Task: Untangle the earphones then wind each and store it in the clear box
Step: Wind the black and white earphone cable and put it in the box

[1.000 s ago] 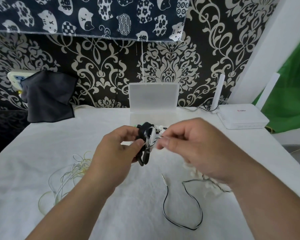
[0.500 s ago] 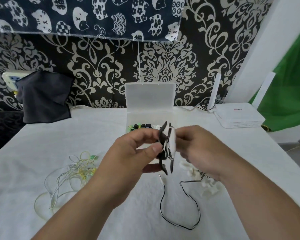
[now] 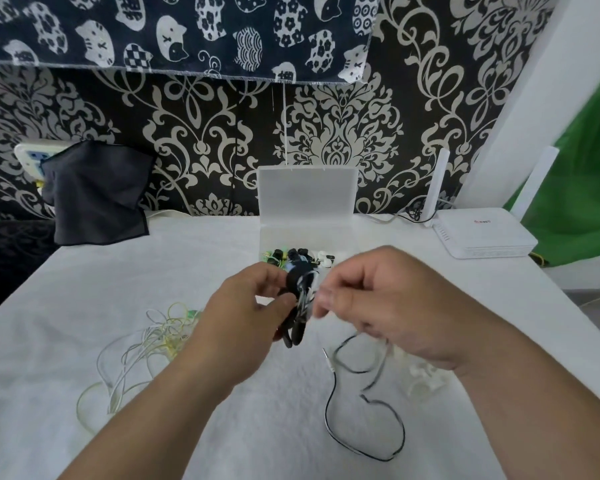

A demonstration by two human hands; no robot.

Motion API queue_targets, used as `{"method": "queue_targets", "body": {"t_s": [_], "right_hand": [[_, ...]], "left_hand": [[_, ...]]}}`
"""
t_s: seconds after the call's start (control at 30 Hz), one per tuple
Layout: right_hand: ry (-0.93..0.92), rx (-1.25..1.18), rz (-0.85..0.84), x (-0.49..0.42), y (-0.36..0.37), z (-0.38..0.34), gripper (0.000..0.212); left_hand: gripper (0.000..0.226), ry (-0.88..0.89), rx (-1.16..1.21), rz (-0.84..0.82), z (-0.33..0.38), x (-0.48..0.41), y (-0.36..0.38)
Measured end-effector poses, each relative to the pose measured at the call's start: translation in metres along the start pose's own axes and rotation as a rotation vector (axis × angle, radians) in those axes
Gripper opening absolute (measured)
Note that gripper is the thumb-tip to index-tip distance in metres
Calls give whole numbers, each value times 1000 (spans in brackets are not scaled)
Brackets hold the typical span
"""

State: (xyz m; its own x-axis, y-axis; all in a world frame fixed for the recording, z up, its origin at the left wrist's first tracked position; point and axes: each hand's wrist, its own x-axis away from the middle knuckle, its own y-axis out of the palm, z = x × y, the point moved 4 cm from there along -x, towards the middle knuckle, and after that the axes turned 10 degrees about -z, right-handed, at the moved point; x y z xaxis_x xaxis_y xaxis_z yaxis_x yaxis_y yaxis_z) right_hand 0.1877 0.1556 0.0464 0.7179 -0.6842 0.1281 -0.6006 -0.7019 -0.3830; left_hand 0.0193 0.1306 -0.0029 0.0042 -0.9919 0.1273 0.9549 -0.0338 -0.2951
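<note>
pinching the black earphone bundle (image 3: 299, 308) between left hand (image 3: 245, 329) and right hand (image 3: 381, 303).

Left hand (image 3: 246, 323), right hand (image 3: 395, 306) bare; left forearm (image 3: 146, 420), right forearm (image 3: 541, 410) bare along whole visible length, near side of clear box (image 3: 307, 195).

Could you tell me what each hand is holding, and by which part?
The left hand grips the wound earphone bundle by its middle; the right hand pinches its loose cable beside the bundle.

Head camera looks forward and down (wide-angle) over the table (image 3: 153, 271).
</note>
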Motion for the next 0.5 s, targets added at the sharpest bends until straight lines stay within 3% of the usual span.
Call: {"method": "queue_targets", "body": {"t_s": [0.23,0.37,0.5], "right_hand": [[-32,206,483,3,-27,9,17],[54,130,466,-2,-28,24,16],[110,134,305,-8,-17,26,34]], "left_hand": [[14,29,179,-277,11,7,19],[12,47,413,-351,14,9,24],[28,156,479,-320,20,8,21]]}}
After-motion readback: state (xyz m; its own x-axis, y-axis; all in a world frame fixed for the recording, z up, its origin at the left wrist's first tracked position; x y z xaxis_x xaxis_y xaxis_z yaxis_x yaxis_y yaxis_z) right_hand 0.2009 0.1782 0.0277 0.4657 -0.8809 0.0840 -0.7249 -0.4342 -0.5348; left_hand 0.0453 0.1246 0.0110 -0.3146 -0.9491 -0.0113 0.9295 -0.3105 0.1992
